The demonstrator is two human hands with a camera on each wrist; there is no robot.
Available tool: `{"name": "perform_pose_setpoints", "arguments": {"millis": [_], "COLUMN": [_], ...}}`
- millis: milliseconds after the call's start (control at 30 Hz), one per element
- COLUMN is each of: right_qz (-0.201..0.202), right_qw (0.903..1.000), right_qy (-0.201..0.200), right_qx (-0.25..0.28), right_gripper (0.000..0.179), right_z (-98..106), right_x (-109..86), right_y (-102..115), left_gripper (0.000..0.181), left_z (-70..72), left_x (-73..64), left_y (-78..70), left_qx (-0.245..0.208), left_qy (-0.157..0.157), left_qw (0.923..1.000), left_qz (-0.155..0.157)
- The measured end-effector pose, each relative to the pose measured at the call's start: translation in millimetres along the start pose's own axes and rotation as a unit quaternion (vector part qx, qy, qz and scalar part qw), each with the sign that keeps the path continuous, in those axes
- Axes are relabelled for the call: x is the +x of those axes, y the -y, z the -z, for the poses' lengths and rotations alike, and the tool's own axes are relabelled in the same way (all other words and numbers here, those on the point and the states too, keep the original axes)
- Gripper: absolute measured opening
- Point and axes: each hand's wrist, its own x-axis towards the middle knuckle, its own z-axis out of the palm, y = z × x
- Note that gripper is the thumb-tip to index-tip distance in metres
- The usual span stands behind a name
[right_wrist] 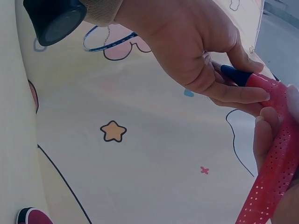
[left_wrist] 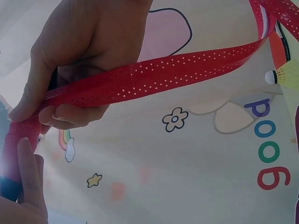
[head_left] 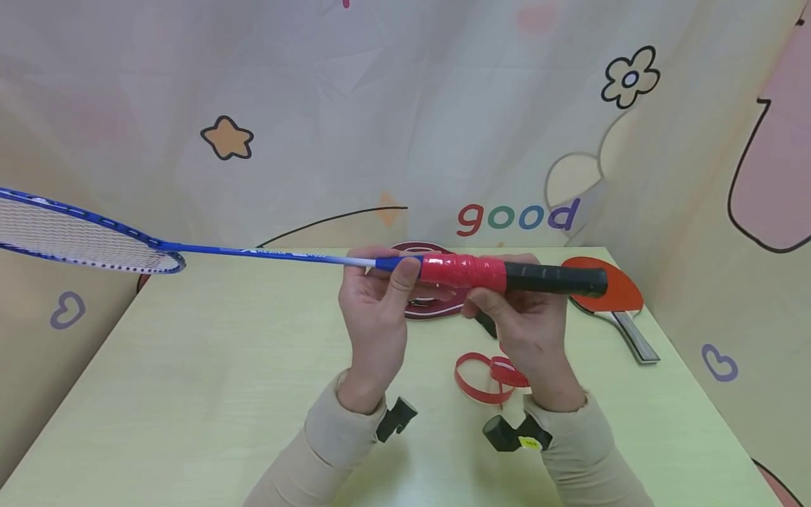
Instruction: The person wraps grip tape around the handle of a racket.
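A blue and white badminton racket (head_left: 285, 255) is held level above the table, its strung head off to the left. Red perforated grip tape (head_left: 461, 270) covers the handle's part nearest the shaft, while the butt end (head_left: 557, 279) shows black. My left hand (head_left: 376, 310) pinches the racket around the blue cone and the tape's start, thumb in front. My right hand (head_left: 529, 327) holds the handle at the edge of the wrapped part. In the left wrist view it grips the loose tape strip (left_wrist: 140, 81), which trails away from the handle. Some fingers are hidden behind the handle.
Curled red tape (head_left: 472, 391) lies below my right hand on the pale table (head_left: 222, 394). A red table tennis bat (head_left: 624, 289) lies at the right. Behind my hands is a maroon rounded item (head_left: 421, 246). The left wrist view shows a yellow shuttlecock (left_wrist: 286, 76).
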Motion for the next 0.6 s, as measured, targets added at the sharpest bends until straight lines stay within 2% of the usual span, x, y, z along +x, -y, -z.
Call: {"name": "perform_pose_setpoints", "arguments": {"millis": [400,600], "right_qz": [-0.018,-0.01], "right_qw": [0.9994,0.9995], "right_qy": [-0.022,-0.025], "right_qx": [-0.022,-0.019], "right_gripper": [0.025,0.024], "right_z": [0.3,-0.2], "right_x": [-1.5,-1.0], "right_y": [2.3,2.1], "left_gripper": [0.033,0.044], "left_z": [1.4,0.5], "left_x": [-0.8,-1.5], "left_y": [1.0,3.1], "left_qx": [0.005,-0.029], "left_qy": [0.03,0.074], "left_qw": [0.9995,0.9968], "left_qz": [0.0,0.001]}}
